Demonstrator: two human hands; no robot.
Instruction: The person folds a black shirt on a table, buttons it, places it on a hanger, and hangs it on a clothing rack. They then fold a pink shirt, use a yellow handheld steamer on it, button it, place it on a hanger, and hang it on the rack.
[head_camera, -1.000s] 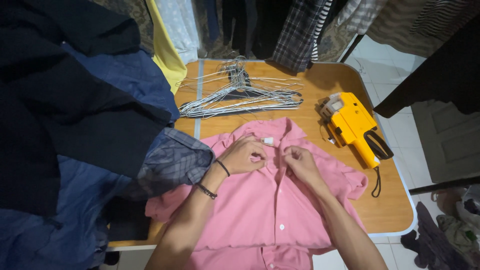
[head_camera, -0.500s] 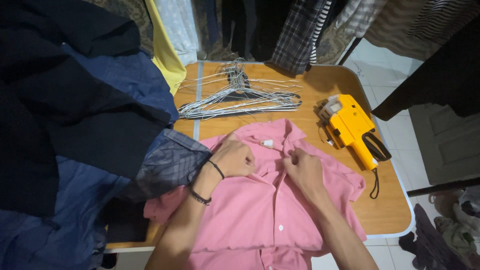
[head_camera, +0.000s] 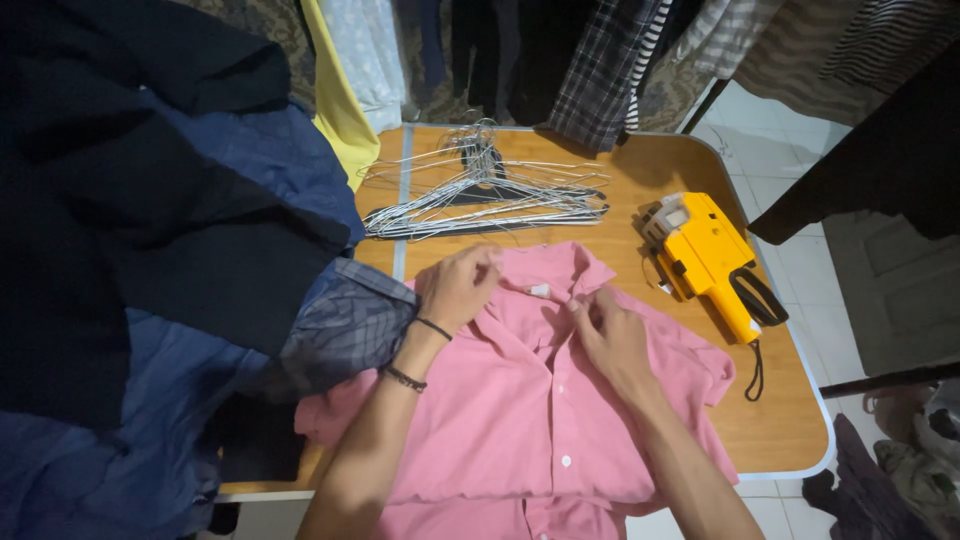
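From the head camera we look down on a light wooden tabletop with a pale rim, and a pink short-sleeved button-up shirt lies front-up across its near half, collar toward the far side and hem running off the near edge. Our left hand rests on the left side of the collar, its fingers curled and pressed together over the fabric there, with two dark bands around the wrist. Our right hand sits just right of the placket near the top buttons, its fingers bunched and pinching the edge of the shirt front; whether a button is between them we cannot tell. A small white label shows inside the collar between the two hands. Beyond the shirt, toward the far side, a loose pile of grey wire clothes hangers lies on the tabletop. To the right of the collar sits a yellow plastic handheld tagging gun with a black loop strap, near the shirt's right sleeve but apart from it. On the left, a heap of dark blue and black garments spills over the tabletop's edge, a grey checked cuff touching the pink shirt. More clothes hang along the far side.
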